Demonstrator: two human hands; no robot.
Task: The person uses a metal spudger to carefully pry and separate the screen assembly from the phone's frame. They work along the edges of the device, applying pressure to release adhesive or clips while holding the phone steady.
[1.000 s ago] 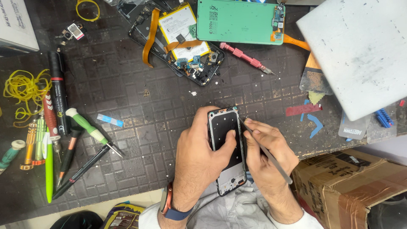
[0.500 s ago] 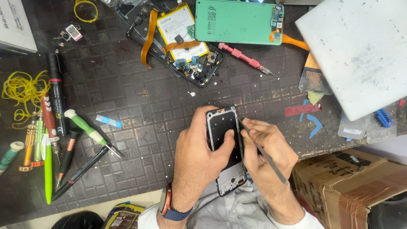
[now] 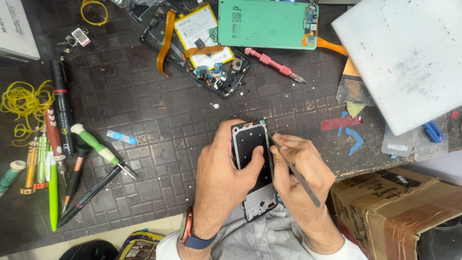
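The left hand (image 3: 219, 178) grasps a black phone frame (image 3: 254, 166) at the lower middle of the dark tiled surface (image 3: 159, 115), fingers wrapped round its left edge and the thumb pressed across its face. The right hand (image 3: 301, 175) has its fingers clenched on a thin metal tool (image 3: 299, 177), whose tip meets the frame's right edge near the top corner. The frame's lower end hangs past the edge of the surface, over the person's grey clothing.

At 12 o'clock from the frame lies an opened phone (image 3: 204, 45) with a white battery and orange flex cables showing; just to its right rests a green back cover (image 3: 267, 23). At 1 o'clock a red screwdriver (image 3: 274, 64) lies slantwise, well apart from the hands. At 2 o'clock a large white slab (image 3: 409, 58) covers the corner of the surface, with red and blue tape strips (image 3: 349, 127) near its lower edge. At 4 o'clock stands a cardboard box (image 3: 399, 207), close by the right forearm.

At 9 o'clock a green-handled screwdriver (image 3: 96, 147) lies among pens and other drivers; further out a black marker (image 3: 61, 108) and a tangle of yellow rubber bands (image 3: 21, 103). A small blue-and-white strip (image 3: 121, 137) lies between these tools and the left hand. Nothing lies between the hands and the frame.
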